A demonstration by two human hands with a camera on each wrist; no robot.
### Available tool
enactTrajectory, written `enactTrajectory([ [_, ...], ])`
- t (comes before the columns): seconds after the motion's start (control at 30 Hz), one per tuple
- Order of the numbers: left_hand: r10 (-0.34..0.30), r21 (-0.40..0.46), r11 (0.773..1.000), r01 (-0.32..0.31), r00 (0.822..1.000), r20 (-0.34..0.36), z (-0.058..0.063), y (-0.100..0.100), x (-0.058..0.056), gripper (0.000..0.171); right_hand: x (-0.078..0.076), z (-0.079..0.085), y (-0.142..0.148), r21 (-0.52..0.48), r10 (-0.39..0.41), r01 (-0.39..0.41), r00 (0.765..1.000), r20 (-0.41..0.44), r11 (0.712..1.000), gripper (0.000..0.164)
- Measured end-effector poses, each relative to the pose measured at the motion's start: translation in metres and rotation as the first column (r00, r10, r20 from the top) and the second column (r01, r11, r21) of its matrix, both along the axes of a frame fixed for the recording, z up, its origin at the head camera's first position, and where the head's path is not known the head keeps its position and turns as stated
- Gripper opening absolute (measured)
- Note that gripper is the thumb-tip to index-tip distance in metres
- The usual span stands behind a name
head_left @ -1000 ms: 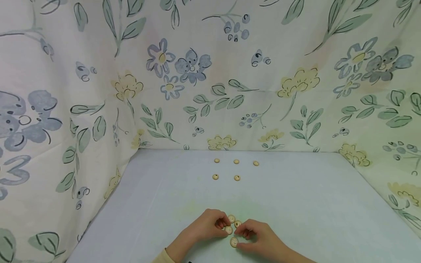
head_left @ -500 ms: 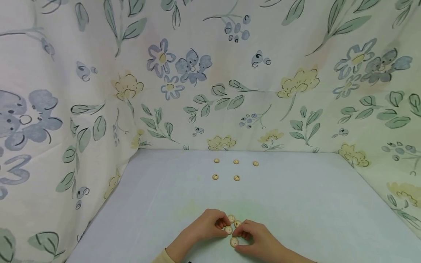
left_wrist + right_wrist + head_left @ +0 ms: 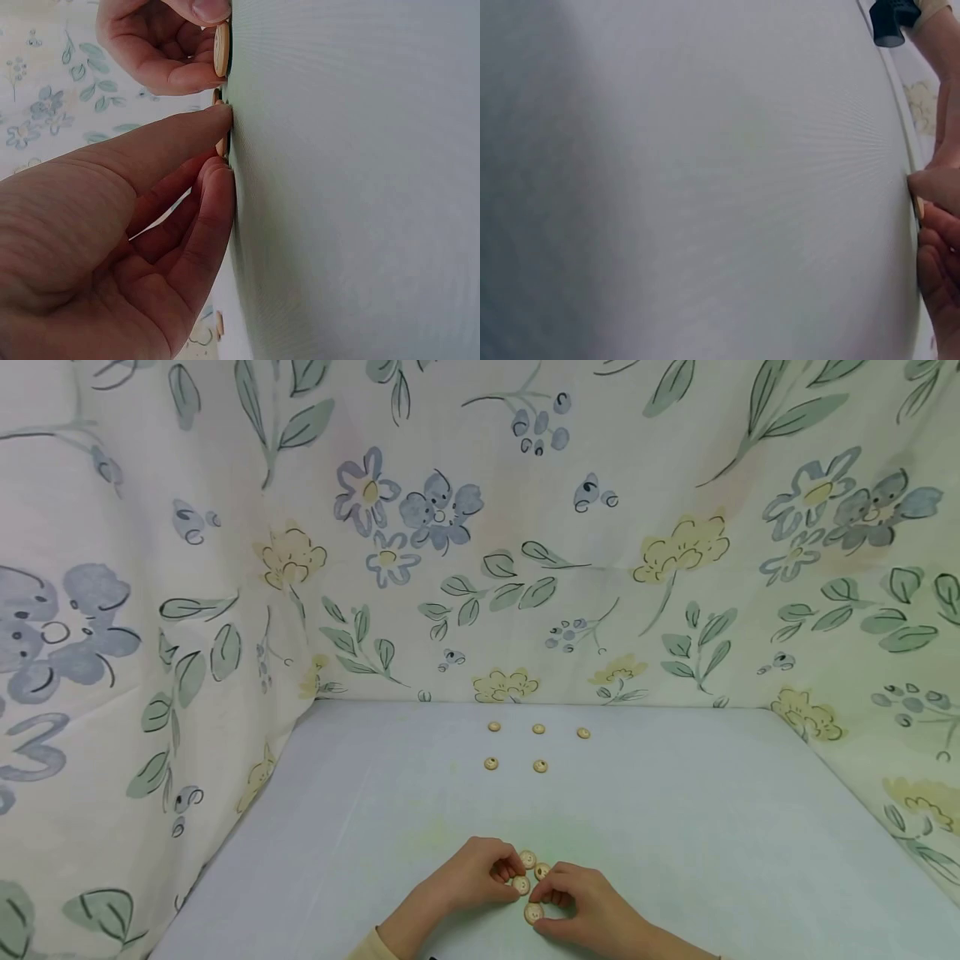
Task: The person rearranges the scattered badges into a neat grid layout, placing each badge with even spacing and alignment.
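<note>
Low in the head view, my left hand (image 3: 480, 872) pinches a small round wooden disc (image 3: 521, 885) between thumb and fingers, flat against the table. My right hand (image 3: 596, 906) grips a second, nearer disc (image 3: 533, 913) by its edges, thumb on the near side and index finger on the far side. Two more discs, a pale one (image 3: 528, 859) and one with a dark spot (image 3: 542, 871), lie just beyond the fingertips, close to the held ones; the right hand partly covers the spotted one. In the left wrist view, the right hand's disc (image 3: 222, 49) shows edge-on.
Farther back on the white table (image 3: 712, 810), several similar discs lie in two rows, among them a far right disc (image 3: 583, 733) and a front left disc (image 3: 491, 763). A floral cloth (image 3: 480, 618) hangs behind the table and along both sides.
My right thumb and index finger have slid slightly left and now hold the nearest disc at its near and far edges. The left hand and the other discs stay put.
</note>
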State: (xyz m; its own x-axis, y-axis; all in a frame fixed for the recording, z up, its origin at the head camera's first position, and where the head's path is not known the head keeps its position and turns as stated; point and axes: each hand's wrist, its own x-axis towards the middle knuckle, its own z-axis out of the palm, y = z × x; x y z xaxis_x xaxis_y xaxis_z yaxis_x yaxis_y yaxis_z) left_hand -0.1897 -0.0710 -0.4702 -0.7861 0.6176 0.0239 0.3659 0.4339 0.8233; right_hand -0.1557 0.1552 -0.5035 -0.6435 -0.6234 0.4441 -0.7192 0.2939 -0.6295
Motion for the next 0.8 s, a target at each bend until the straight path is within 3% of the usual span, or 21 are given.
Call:
enactTrajectory([
  [0.53, -0.006, 0.0, 1.0, 0.006, 1.0, -0.01, -0.0002, -0.0005, -0.0003, 0.017, -0.0016, 0.0029, 0.0012, -0.011, 0.021, -0.022, 1.0, -0.019, 1.0, 0.02],
  [0.8, -0.002, 0.012, 1.0, 0.003, 1.0, -0.011, -0.0015, -0.0005, -0.0007, 0.017, -0.0017, 0.0068, 0.0026, -0.033, 0.02, -0.019, 0.999, 0.051, 0.999, 0.019],
])
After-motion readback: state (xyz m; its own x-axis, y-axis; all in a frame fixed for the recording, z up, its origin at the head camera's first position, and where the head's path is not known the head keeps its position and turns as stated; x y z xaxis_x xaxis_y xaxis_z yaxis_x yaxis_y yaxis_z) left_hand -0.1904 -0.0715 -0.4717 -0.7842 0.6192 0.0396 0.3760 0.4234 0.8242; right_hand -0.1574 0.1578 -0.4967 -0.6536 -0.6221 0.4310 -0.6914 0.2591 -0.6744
